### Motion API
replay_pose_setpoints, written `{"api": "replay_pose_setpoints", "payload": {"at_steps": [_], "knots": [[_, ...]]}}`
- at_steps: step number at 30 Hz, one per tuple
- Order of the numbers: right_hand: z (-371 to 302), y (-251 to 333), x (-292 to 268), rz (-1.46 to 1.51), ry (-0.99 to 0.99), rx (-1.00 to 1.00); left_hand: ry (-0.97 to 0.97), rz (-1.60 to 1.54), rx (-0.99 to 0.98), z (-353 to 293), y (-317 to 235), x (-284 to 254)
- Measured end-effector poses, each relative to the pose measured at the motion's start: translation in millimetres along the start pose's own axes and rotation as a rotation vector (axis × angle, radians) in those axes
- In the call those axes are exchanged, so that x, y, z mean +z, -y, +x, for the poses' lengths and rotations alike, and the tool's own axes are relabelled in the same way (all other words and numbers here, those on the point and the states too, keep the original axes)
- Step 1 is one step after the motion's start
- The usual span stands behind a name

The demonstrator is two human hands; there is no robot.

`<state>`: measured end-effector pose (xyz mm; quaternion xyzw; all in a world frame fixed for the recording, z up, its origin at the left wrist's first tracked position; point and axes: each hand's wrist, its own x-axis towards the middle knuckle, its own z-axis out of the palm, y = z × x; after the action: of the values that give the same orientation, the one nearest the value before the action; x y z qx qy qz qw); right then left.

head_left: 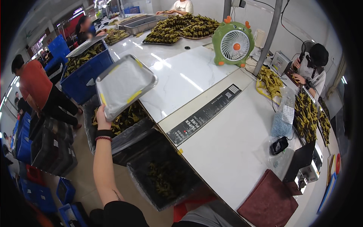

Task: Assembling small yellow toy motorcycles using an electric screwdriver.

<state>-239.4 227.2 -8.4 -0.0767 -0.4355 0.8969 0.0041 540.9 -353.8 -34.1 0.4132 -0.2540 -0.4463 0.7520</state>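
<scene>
My left arm reaches forward, and my left hand (102,118) is closed on the near corner of a shallow metal tray (126,78). The tray is tilted, and its rim carries strips of yellow tape. A pale sheet or lining seems to cover its inside, with nothing lying on it. Below the tray, a plastic-lined bin (89,128) holds yellow-green, leaf-like pieces (130,120), partly hidden by the tray. Nearer to me a second dark bin (138,178) holds more such pieces, dimly lit. My right hand does not show.
Beside the bins runs a white table (215,140) with a green fan (234,42), a maroon cloth (269,200) and piles of yellow-green pieces (181,27). A blue crate (81,85) stands behind the tray. One person (41,89) stands at left; another (315,68) sits at right.
</scene>
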Motion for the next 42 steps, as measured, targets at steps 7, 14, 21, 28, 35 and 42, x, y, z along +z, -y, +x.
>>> {"api": "replay_pose_setpoints", "payload": {"at_steps": [7, 14, 21, 28, 35, 42], "knots": [[-6.2, -5.8, 10.7, 0.039, 0.048, 0.045, -0.029, 0.033, -0.021, 76.9, 42.6, 51.6], [-13.6, 4.6, 25.1, 0.073, 0.091, 0.07, -0.656, 0.483, 0.26, 100.2, 24.5, 142.6], [-51.2, 24.8, 0.1, 0.098, 0.041, 0.091, 0.358, 1.75, 0.287, -33.0, 93.9, 242.8], [50.9, 19.6, -27.4, 0.028, 0.072, -0.02, 0.257, 1.996, 0.438, -9.3, 74.5, 235.8], [13.7, -14.8, 69.2, -0.08, 0.216, 0.431, 1.026, 1.658, 0.783, -199.2, 112.6, 291.6], [12.9, -20.4, 102.5, -0.843, 0.619, 0.276, 1.161, 1.6, 0.676, -336.4, 98.1, 240.8]]}}
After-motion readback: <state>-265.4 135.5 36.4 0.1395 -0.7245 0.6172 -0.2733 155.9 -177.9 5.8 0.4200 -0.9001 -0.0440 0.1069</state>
